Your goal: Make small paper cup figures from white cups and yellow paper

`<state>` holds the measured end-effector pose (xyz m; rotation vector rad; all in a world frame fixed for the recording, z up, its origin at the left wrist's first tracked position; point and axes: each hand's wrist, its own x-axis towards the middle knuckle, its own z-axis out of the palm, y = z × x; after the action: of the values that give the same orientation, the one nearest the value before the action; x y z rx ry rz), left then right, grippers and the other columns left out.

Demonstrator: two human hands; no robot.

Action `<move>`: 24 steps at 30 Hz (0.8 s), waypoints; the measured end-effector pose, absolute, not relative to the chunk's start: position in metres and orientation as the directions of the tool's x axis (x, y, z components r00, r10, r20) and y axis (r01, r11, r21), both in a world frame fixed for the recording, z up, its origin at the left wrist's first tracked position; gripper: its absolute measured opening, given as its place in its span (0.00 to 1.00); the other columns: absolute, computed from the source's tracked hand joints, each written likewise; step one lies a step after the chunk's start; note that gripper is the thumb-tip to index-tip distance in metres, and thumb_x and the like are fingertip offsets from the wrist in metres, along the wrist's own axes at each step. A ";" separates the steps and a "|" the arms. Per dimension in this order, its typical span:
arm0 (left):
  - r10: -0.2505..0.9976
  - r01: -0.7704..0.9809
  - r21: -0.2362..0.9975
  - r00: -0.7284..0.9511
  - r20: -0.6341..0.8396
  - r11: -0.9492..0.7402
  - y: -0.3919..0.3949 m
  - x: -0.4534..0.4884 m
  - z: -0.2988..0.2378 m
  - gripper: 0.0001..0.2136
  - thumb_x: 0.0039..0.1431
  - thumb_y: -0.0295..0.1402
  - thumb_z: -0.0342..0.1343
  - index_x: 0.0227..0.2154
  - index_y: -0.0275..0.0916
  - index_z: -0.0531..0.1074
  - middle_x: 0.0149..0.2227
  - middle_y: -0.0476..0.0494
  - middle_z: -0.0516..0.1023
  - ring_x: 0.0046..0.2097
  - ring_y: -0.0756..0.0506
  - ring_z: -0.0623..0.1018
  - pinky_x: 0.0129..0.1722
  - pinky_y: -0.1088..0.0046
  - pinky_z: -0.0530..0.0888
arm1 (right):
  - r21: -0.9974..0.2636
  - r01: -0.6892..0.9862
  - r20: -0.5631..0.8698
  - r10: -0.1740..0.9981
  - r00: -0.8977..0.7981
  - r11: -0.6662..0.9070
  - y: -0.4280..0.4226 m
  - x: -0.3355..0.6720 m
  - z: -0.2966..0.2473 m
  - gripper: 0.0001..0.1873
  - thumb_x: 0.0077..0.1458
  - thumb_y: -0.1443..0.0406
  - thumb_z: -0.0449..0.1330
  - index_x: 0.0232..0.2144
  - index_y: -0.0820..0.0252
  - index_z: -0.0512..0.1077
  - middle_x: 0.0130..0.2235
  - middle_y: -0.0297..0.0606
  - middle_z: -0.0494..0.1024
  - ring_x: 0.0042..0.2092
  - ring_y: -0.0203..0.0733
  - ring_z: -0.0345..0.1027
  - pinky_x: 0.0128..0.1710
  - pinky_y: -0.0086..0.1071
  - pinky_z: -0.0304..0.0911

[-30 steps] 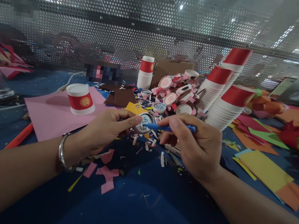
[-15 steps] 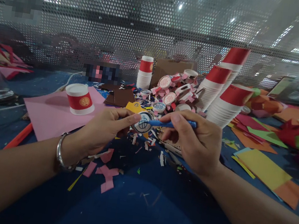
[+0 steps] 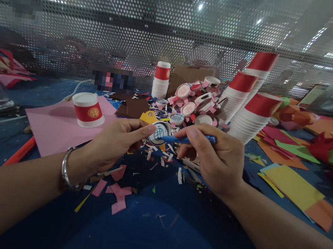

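Note:
Between the thumb and fingers of my left hand point(image 3: 116, 142) is a small round white paper disc point(image 3: 158, 132), perhaps a cut cup bottom, with a blue ring and crossing blue lines on its face. My right hand point(image 3: 214, 157) is closed around a blue pen point(image 3: 189, 139), whose tip meets the lower right part of the disc's face. Just behind lie a similar blue-marked disc point(image 3: 176, 119) and a heap of discs with red drawings point(image 3: 188, 109), mixed with pink and white scraps. My right fingers partly hide the pieces below them.
An upside-down red and white paper cup point(image 3: 90, 112) stands on pink paper point(image 3: 55, 128) at left. Tall cup stacks point(image 3: 255, 113) rise behind my right hand. Coloured sheets point(image 3: 295, 187) lie at right, paper scraps point(image 3: 119, 195) in front, a perforated metal screen point(image 3: 135, 44) behind.
The pen tip has shifted slightly left and down across the disc, and my right hand has moved a little left with it. More blue lines show on the disc. My left hand barely moved.

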<state>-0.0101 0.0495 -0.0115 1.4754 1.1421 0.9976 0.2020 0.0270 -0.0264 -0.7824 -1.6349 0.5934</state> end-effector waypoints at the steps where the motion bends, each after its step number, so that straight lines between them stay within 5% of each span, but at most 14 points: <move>1: 0.974 0.159 0.984 0.221 0.043 -0.079 0.050 -0.010 -0.012 0.20 0.57 0.48 0.65 0.22 0.38 0.69 0.22 0.54 0.64 0.24 0.53 0.61 0.24 0.75 0.57 | -0.741 0.178 0.641 0.761 -0.099 0.648 0.028 0.202 -0.026 0.15 0.69 0.58 0.58 0.37 0.58 0.82 0.23 0.32 0.79 0.24 0.33 0.73 0.25 0.29 0.65; 14: 0.977 -0.016 0.997 0.198 -0.075 0.079 0.051 -0.009 -0.009 0.12 0.53 0.40 0.69 0.29 0.34 0.79 0.27 0.48 0.74 0.29 0.51 0.70 0.30 0.75 0.66 | -0.725 0.194 0.662 0.746 -0.067 0.661 0.030 0.205 -0.026 0.15 0.69 0.59 0.58 0.37 0.58 0.83 0.22 0.31 0.78 0.23 0.34 0.72 0.25 0.29 0.66; 24: 0.970 0.049 0.992 0.210 -0.125 0.117 0.051 -0.009 -0.008 0.10 0.54 0.38 0.69 0.26 0.36 0.78 0.25 0.49 0.74 0.27 0.52 0.67 0.27 0.77 0.63 | -0.725 0.160 0.673 0.739 -0.042 0.670 0.028 0.204 -0.025 0.15 0.69 0.58 0.59 0.38 0.57 0.83 0.24 0.32 0.78 0.24 0.34 0.73 0.25 0.30 0.67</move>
<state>-0.0093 0.0514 -0.0082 1.2395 1.1318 0.9458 0.2039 0.0285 -0.0252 -0.7619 -1.5744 0.5488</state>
